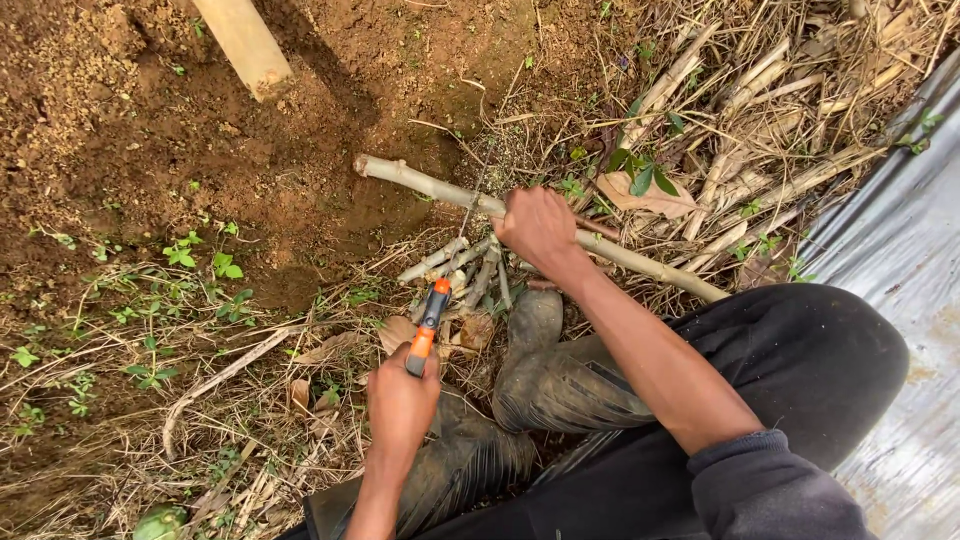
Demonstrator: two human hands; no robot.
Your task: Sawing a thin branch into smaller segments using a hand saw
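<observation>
Right hand point(538, 228) wrapped tight around a long pale bare wooden stick point(640, 262), gripping it near mid-length; long axis running from the cut end at far left, over the reddish-brown soil point(150, 130), down toward the near right beside the black-trousered knee point(800, 350); left hand point(400, 400) nearer and lower, closed on the orange-and-black handle of a small saw point(428, 322), thin blade reaching up and away to meet the stick just left of the right fist; short cut pieces of pale stick point(465, 262) lying between the hands, by a muddy rubber boot point(535, 325).
</observation>
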